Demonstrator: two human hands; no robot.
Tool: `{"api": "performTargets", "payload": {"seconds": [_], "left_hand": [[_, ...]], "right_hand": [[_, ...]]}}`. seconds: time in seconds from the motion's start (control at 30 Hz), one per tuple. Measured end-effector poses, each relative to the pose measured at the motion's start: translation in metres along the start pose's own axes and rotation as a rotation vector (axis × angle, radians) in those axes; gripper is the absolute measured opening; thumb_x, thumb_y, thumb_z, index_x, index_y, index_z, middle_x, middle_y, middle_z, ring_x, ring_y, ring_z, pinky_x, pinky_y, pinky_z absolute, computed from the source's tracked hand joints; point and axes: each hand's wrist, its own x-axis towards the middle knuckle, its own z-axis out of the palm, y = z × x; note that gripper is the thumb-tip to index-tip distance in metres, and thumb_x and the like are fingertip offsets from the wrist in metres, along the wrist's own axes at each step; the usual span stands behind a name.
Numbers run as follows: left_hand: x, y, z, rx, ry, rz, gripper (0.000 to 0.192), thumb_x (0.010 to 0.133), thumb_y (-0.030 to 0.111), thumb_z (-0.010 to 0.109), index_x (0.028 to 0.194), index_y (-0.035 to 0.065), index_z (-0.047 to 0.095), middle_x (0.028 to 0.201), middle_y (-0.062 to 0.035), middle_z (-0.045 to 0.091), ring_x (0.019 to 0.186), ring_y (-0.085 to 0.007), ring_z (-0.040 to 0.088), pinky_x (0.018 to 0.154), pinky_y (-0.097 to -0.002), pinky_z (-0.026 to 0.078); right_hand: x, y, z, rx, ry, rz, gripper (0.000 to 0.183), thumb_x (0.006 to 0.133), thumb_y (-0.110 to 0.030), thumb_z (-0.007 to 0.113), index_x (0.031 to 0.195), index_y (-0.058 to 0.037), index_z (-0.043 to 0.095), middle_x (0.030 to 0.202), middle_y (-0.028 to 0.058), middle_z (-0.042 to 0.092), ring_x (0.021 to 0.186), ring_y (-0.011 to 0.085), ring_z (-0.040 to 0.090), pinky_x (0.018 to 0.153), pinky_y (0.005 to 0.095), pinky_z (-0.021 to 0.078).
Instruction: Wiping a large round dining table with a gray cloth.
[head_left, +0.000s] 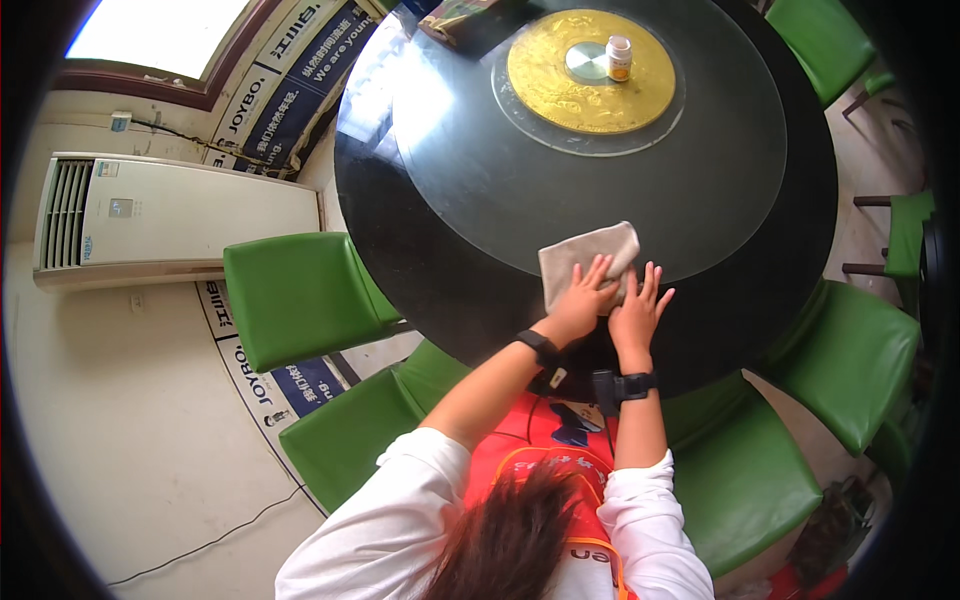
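A folded beige-grey cloth (589, 255) lies near the front edge of a round black table (420, 277), partly over the rim of its large glass turntable (480, 217). My left hand (581, 304) holds the cloth from above, its fingers stretched across the lower right part. Close beside it, my right hand (639, 311) touches the cloth's lower right edge. The outer fingers of that hand are spread over the table, and its thumb side is hidden, so its grip is unclear. Both wrists wear black bands.
A small white bottle with an orange label (619, 58) stands on the gold centre disc (540, 97). At the far left edge sits a box-like object (469, 22). Green chairs (300, 292) surround the table. A white floor-standing air conditioner (202, 214) is by the wall.
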Motion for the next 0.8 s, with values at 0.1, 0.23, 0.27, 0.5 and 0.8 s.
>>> {"api": "performTargets", "payload": {"seconds": [0.1,0.23,0.27,0.5,0.8], "left_hand": [[0.010,0.016,-0.002,0.043,-0.038,0.027,0.071,0.061,-0.005,0.056,0.127,0.0126,0.040,0.142,-0.0147,0.011,0.132,-0.0303,0.008,0.103,-0.0526,0.014],[0.026,0.012,-0.014,-0.064,-0.063,0.078,0.066,0.060,-0.003,0.060,0.122,0.0151,0.047,0.141,-0.0102,0.018,0.131,-0.0271,0.013,0.104,-0.0494,0.016],[0.030,0.002,-0.013,-0.014,0.003,0.079,0.063,0.058,-0.003,0.062,0.118,0.0151,0.051,0.140,-0.0093,0.023,0.131,-0.0265,0.017,0.104,-0.0488,0.017],[0.021,-0.104,-0.085,0.124,0.232,-0.185,0.054,0.063,0.003,0.063,0.116,0.0105,0.052,0.137,-0.0155,0.027,0.128,-0.0318,0.022,0.102,-0.0482,0.020],[0.054,-0.245,-0.167,0.091,0.287,-0.611,0.078,0.065,-0.005,0.052,0.134,0.0203,0.028,0.142,-0.0181,0.009,0.132,-0.0345,0.004,0.101,-0.0544,0.008]], "right_hand": [[0.003,0.031,-0.010,0.193,0.259,0.065,0.056,0.069,-0.005,0.049,0.124,-0.0055,0.037,0.127,0.0166,0.037,0.121,0.0319,0.031,0.099,0.0551,0.0166],[0.001,0.064,0.009,0.010,0.428,0.698,0.058,0.081,-0.024,0.046,0.132,-0.0095,0.025,0.131,0.0189,0.032,0.123,0.0419,0.025,0.091,0.0664,0.0167],[0.004,0.066,0.015,-0.023,0.396,0.730,0.057,0.081,-0.025,0.045,0.133,-0.0112,0.024,0.132,0.0188,0.030,0.124,0.0430,0.022,0.091,0.0670,0.0153],[0.017,0.055,0.029,-0.140,0.363,0.813,0.057,0.082,-0.027,0.044,0.133,-0.0133,0.025,0.136,0.0174,0.023,0.128,0.0417,0.011,0.094,0.0658,0.0069],[0.012,0.053,0.026,-0.208,0.325,0.824,0.055,0.080,-0.025,0.045,0.130,-0.0094,0.030,0.137,0.0152,0.022,0.129,0.0402,0.011,0.097,0.0623,0.0073]]}}
